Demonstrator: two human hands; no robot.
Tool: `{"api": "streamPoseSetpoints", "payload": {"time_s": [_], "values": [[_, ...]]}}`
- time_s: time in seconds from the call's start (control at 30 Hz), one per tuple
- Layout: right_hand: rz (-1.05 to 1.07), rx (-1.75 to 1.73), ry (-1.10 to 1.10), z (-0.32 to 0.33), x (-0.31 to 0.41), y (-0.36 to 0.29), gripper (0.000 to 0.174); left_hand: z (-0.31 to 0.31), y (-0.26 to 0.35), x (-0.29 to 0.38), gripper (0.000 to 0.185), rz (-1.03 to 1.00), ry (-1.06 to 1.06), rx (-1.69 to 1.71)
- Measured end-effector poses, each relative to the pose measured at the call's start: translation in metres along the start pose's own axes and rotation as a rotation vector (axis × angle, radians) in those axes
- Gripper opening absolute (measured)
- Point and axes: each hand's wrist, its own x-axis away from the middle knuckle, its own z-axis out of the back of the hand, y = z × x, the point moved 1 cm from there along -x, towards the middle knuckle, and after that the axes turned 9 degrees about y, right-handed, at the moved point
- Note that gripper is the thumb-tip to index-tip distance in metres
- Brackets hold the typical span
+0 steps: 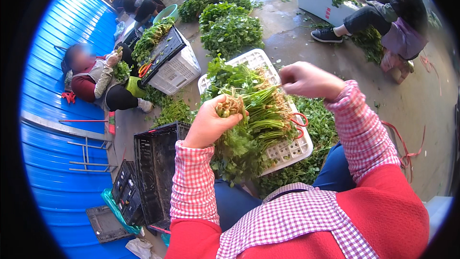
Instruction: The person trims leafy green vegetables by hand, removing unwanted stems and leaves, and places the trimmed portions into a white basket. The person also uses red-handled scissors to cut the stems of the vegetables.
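In my left hand (217, 120) is a bunch of leafy green herbs (231, 151), gripped just under its pale root ends, with the leaves hanging down. My right hand (311, 81) hovers over the root side of a herb pile (264, 109), its fingers curled together; whether a thin stalk is pinched in them cannot be made out. The pile looks like coriander or celery and lies on an upturned white plastic crate (293, 154), roots towards the right. Red-handled scissors (301, 126) rest at the crate's right edge, their blades hidden under the stems.
Loose greens (316, 122) lie on the floor beside the crate. A black crate (156, 176) stands at left. Beyond are heaped herbs (231, 32) and another white crate (176, 66) with a black top. Co-workers sit left and right, one by a foam box (320, 7). Red strapping (408, 154) lies right.
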Motion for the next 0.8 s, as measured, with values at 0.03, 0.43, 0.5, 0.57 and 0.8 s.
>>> {"api": "streamPoseSetpoints", "payload": {"time_s": [0.03, 0.43, 0.5, 0.57, 0.8], "values": [[-0.093, 0.182, 0.0, 0.012, 0.003, 0.005, 0.022, 0.004, 0.001, 0.001, 0.022, 0.02, 0.013, 0.022], [-0.011, -0.003, 0.107, -0.072, -0.033, 0.052, 0.021, 0.025, 0.002, 0.013, 0.023, 0.05, 0.038, 0.087], [0.02, -0.071, 0.153, -0.075, -0.032, 0.051, 0.022, 0.025, 0.0, 0.014, 0.022, 0.048, 0.045, 0.104], [0.023, -0.162, 0.239, -0.08, -0.034, 0.05, 0.023, 0.021, -0.002, 0.012, 0.022, 0.06, 0.041, 0.063], [0.101, -0.432, 0.298, -0.101, -0.033, 0.021, 0.023, -0.014, -0.019, -0.007, 0.032, -0.364, 0.33, -0.503]]}}
